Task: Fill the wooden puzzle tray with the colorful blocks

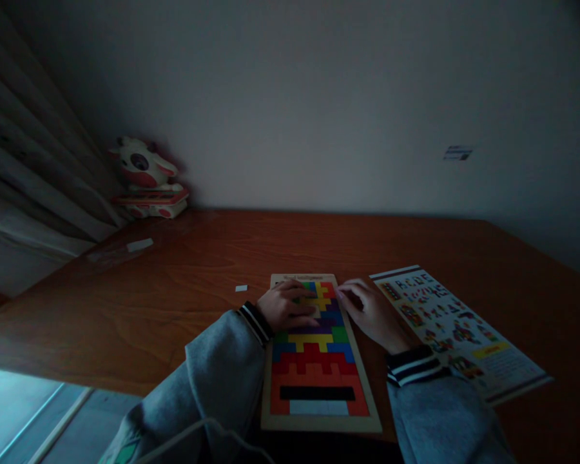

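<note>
A wooden tray (320, 423) filled with colourful interlocking blocks lies on the table, its long side running away from me. My left hand (290, 305) rests over the upper left part of the blocks, palm down, fingers spread. At the tray's upper right edge is my right hand (371, 313), its thumb and fingertips close together; whether something small is between them is too dark to tell. A black bar (318, 393) and a pale block (319, 407) lie at the near end of the tray. Blocks beneath my left hand are partly hidden.
A printed pattern sheet (464, 335) lies right of the tray, partly under my right sleeve. A small white piece (241, 288) sits left of the tray on the brown table (183, 277). A cow-shaped toy (147, 174) stands at the back left, beside a curtain (38, 161).
</note>
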`<action>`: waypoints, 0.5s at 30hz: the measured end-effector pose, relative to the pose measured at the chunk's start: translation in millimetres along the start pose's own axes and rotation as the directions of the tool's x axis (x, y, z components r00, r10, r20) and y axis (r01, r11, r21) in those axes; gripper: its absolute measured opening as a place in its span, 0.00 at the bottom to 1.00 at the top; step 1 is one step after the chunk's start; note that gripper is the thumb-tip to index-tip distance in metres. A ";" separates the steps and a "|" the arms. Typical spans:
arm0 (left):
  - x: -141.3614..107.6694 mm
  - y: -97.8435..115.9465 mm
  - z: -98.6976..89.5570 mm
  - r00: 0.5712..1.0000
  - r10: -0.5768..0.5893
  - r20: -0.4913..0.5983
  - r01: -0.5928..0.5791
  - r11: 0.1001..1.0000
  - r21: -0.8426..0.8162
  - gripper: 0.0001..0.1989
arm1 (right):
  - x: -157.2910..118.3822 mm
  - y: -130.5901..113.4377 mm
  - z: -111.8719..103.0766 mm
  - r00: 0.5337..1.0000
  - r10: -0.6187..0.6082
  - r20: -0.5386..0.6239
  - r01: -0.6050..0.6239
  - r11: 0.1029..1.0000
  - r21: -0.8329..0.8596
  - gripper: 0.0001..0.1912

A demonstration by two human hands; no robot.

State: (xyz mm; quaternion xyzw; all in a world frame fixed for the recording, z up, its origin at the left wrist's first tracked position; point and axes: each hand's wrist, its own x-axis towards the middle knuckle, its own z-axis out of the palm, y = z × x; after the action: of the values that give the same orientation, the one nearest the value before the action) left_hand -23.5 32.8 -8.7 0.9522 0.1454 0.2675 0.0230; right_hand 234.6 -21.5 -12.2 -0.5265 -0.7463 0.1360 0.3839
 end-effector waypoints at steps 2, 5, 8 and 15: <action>-1.7 0.2 -3.9 1.000 -0.004 0.018 0.003 1.000 0.022 0.15 | 0.0 0.2 -0.1 1.000 -0.003 0.001 0.003 1.000 0.000 0.09; -4.3 -3.0 -8.4 1.000 -0.009 0.020 0.009 1.000 0.015 0.13 | 0.1 -0.6 -0.9 1.000 -0.001 0.008 0.001 1.000 -0.002 0.09; -11.2 -13.6 -14.7 0.998 -0.055 -0.027 0.056 0.998 0.016 0.13 | -0.1 -1.5 -2.0 1.000 0.005 0.011 -0.005 1.000 -0.018 0.10; -67.2 -53.2 -57.0 0.968 -0.249 -0.038 0.251 0.949 0.190 0.11 | -0.6 -0.4 -2.6 1.000 -0.011 0.009 0.011 0.999 -0.037 0.11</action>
State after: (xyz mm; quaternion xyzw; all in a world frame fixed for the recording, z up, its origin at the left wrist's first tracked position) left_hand -121.7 62.2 -0.3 0.9219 0.2904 0.2536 -0.0370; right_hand 236.3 -22.8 -10.4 -0.5289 -0.7532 0.1222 0.3714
